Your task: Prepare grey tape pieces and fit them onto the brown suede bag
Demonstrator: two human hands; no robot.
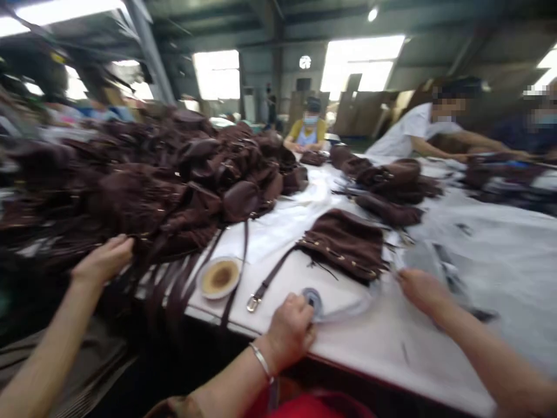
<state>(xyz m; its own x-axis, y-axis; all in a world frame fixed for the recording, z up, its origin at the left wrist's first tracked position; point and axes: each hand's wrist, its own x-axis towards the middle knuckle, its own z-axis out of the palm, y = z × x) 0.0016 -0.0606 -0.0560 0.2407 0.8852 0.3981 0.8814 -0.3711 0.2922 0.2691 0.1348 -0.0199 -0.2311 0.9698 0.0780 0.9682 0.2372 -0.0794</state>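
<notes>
My left hand (pixel 290 326), with a silver bangle at the wrist, is closed at the table's front edge, its knuckles against a grey ring-shaped roll (pixel 312 303). What its fingers hold is hidden. From beside the roll a translucent strip (pixel 348 310) runs toward my right hand (pixel 420 290). That hand is closed in a pinch near the right corner of a dark brown drawstring bag (pixel 343 241); blur hides what it grips. The bag lies flat, metal eyelets along its near edge. Its strap (pixel 274 278) ends in a buckle to the left.
A large heap of brown bags (pixel 174 180) covers the left side, straps hanging over the edge. A dish of yellowish paste (pixel 220 277) stands near the front. A co-worker's hand (pixel 104 258) touches the heap. More bags (pixel 387 180) and people are across the table.
</notes>
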